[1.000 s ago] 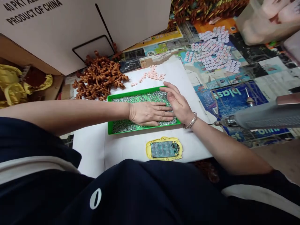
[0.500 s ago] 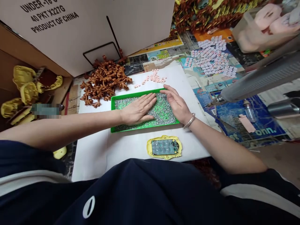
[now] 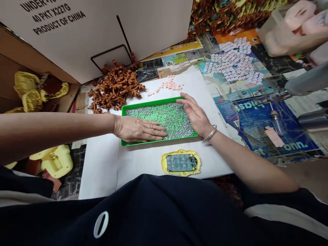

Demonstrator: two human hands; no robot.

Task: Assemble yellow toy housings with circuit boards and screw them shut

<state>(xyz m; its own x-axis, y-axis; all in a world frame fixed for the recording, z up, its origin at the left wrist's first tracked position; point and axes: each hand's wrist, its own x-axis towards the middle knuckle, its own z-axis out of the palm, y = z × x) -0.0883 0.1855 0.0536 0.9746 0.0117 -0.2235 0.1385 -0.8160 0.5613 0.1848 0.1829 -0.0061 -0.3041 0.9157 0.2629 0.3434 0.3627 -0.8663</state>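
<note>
left hand [image 3: 139, 130] has been shifted toward the tray's [image 3: 151, 102] near left corner, fingers flat, nothing grasped; screws [image 3: 176, 124] inside are apparently being levelled; right hand [image 3: 197, 118], loosely curved, is set at the right edge; even sweeping seems called for.

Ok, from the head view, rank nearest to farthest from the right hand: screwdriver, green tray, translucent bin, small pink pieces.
1. Green tray: at the right hand.
2. Small pink pieces: beyond the tray.
3. Screwdriver: off to the right.
4. Translucent bin: far right corner.
</note>
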